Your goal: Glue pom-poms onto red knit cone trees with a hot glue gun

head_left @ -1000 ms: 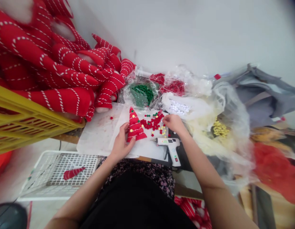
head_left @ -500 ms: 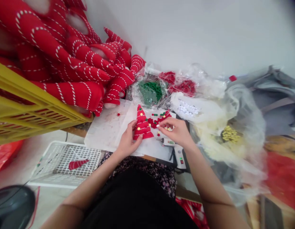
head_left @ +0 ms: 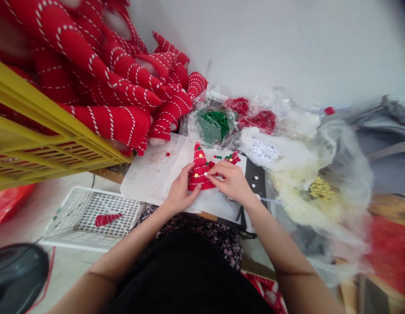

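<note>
My left hand point(head_left: 183, 190) holds a red cone hat point(head_left: 199, 167) with white stitched stripes by its left and lower edges, flat on white paper point(head_left: 156, 168). Small green and yellow pompoms dot the hat. My right hand point(head_left: 231, 181) pinches a white pompom point(head_left: 205, 173) against the hat's right side. Just behind my right fingers lie loose red pompoms point(head_left: 235, 158) and a short row of green ones point(head_left: 218, 157). The glue gun under my right hand is mostly hidden.
Striped red stuffed cones point(head_left: 117, 78) are heaped over a yellow crate point(head_left: 58, 131) at left. A white basket point(head_left: 74, 235) holds one small red cone point(head_left: 108, 219). Bags of green point(head_left: 218, 122), red, white point(head_left: 263, 149) and yellow pompoms point(head_left: 321, 188) stand behind and right.
My right hand has moved left, bringing the white pompom from beside the hat onto it. My left hand still holds the hat. The whole view has shifted slightly.
</note>
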Demonstrator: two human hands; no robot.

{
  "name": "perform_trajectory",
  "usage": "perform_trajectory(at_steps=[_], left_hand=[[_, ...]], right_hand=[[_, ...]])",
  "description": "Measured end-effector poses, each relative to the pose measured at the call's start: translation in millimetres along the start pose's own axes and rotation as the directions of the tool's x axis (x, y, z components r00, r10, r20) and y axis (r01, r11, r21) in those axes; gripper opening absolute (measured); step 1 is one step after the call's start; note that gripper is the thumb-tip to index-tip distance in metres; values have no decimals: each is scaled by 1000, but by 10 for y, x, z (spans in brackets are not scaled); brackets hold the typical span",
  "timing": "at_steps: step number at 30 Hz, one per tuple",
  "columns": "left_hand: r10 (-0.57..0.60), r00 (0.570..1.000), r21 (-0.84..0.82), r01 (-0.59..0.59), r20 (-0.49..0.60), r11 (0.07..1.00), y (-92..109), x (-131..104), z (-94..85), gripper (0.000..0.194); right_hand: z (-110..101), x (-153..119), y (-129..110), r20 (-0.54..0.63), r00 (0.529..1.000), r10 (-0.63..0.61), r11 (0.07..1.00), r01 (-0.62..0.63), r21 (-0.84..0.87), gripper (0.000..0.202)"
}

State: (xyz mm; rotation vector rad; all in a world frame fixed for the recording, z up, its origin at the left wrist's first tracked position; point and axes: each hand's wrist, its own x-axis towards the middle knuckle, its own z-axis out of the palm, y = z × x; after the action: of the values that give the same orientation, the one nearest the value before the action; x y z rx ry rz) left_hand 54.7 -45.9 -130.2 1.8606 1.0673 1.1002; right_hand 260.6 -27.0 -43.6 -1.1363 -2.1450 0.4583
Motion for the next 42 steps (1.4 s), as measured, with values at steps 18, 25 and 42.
perform_trajectory(at_steps=[18, 25, 42], left_hand=[[12, 1000, 29, -13, 20, 1000, 24, 8, -16, 66], [18, 1000, 36, -19, 23, 999, 27, 13, -17, 66], [-17, 999, 29, 16, 29, 999, 36, 14, -21, 66]], right_hand=[[-98, 125, -20, 120, 990, 70, 994, -60, -87, 14], [-3, 152, 33, 180, 980, 81, 986, -52, -160, 14], [-12, 163, 47, 144, 986, 89, 992, -75, -103, 13]])
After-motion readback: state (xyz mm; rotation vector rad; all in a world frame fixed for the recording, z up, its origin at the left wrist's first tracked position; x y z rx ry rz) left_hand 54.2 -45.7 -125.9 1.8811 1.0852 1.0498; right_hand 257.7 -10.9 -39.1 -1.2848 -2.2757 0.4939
